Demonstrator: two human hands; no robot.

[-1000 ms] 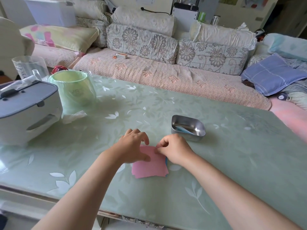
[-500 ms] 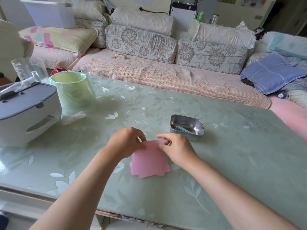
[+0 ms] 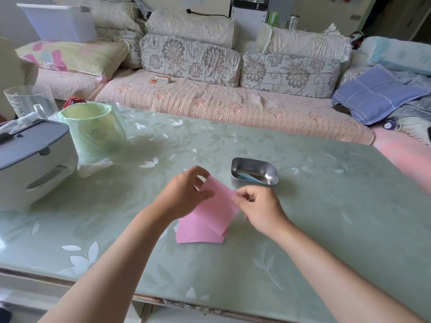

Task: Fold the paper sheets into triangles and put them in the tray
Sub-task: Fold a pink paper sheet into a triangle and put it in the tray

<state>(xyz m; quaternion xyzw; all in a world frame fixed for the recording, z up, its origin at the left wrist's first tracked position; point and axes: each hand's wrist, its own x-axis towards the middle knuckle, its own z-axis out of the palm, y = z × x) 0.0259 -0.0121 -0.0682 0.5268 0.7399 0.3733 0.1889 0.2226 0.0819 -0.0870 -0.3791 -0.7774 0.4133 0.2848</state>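
Observation:
A stack of pink paper sheets (image 3: 200, 231) lies on the green glass table (image 3: 326, 217). The top pink sheet (image 3: 218, 199) is lifted off the stack at its far end. My left hand (image 3: 184, 194) pinches its left corner and my right hand (image 3: 258, 207) pinches its right edge. Just beyond my right hand stands a small metal tray (image 3: 271, 174) with a folded light-blue paper (image 3: 247, 177) inside.
A grey-and-white appliance (image 3: 30, 162) sits at the table's left edge, with a green-lined bin (image 3: 93, 129) and a clear jug (image 3: 28, 101) behind it. A sofa with cushions (image 3: 233, 106) runs along the table's far side.
Both hands rose from pressing on the stack. They now pinch the top pink sheet and have lifted its far end towards the tray.

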